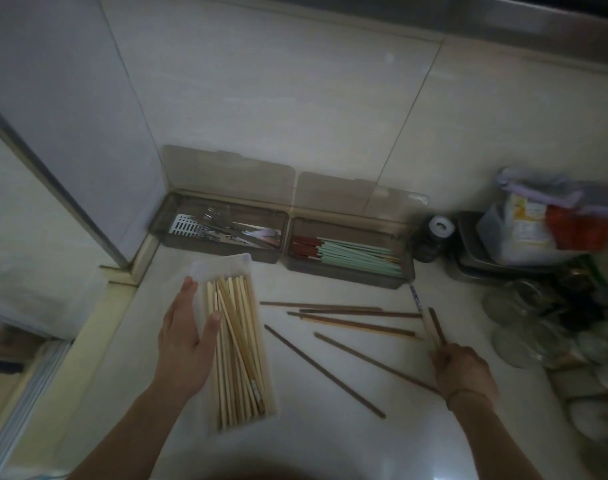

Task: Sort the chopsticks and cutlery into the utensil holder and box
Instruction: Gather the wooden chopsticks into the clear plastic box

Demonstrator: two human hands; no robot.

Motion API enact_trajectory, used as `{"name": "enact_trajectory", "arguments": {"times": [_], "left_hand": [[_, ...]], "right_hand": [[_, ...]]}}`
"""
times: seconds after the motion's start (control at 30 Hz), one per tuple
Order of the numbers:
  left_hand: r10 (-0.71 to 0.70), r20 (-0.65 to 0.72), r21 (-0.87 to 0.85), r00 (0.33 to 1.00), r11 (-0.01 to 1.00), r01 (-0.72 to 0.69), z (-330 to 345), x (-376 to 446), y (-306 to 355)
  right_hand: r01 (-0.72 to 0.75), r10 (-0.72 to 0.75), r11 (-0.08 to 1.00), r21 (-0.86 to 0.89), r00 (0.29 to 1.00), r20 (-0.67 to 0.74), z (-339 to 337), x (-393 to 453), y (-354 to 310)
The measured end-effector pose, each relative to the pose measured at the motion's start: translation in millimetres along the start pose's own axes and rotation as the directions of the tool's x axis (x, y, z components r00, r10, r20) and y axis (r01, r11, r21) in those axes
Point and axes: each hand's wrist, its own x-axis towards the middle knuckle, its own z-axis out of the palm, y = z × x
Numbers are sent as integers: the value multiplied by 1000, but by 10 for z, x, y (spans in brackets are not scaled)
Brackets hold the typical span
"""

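- The loose dark brown wooden chopsticks (pixel 344 322) lie scattered flat on the pale bench (pixel 330 445), at about 3 o'clock from the clear shallow plastic tray of pale bamboo chopsticks (pixel 236 344). I judge them light, stiff and thin, apt to roll or slip on the smooth surface; I would pinch each near its thicker end, or gather several side by side into a bundle.
- The pale bamboo sticks look equally light and rigid. They lie loosely crossed in the tray, so I expect them to shift if it is tipped.
- At 12 o'clock, against the tiled wall, stand two smoky translucent lidded boxes, lids up: the left box (pixel 164 233) holds metal cutlery, the right box (pixel 404 275) red-handled and mint-green chopsticks.
- My left hand (pixel 183 344) is spread, fingers straight along the tray's left edge; the thumb appears to rest on the bamboo sticks, steadying the tray and gripping nothing.
- My right hand (pixel 463 368) is curled round the lower ends of a few chopsticks (pixel 434 329), some pale, one dark, which point up toward 12 o'clock. How many, I cannot tell.
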Motion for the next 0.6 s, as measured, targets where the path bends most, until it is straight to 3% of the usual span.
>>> {"name": "enact_trajectory", "arguments": {"times": [0.1, 0.23, 0.33, 0.43, 0.5, 0.57, 0.6], "left_hand": [[-8, -7, -12, 1000, 1000, 8, 5, -5, 9], [-1, -8, -6, 1000, 1000, 1, 9, -11, -5], [-2, -23, -22, 1000, 1000, 2, 11, -12, 1], [-3, -27, -33, 1000, 999, 2, 9, -12, 22], [-9, -20, -29, 1000, 1000, 9, 6, -16, 19], [-11, -11, -6, 1000, 1000, 11, 2, -25, 13], [-12, -10, 4, 1000, 1000, 12, 1, -27, 7]], "right_hand": [[-10, 9, 999, 41, 1000, 25, -123, -65, -72], [-32, 36, 952, 304, 999, -9, -463, -302, -186], [97, -50, 877, 472, 993, -110, -734, -583, -365], [308, -241, 713, 629, 951, -193, -931, -812, -741], [370, -367, 578, 727, 914, -173, -977, -872, -1039], [302, -445, 392, 869, 889, -108, -983, -902, -1318], [199, -465, 254, 947, 883, -61, -994, -933, -1460]]}}
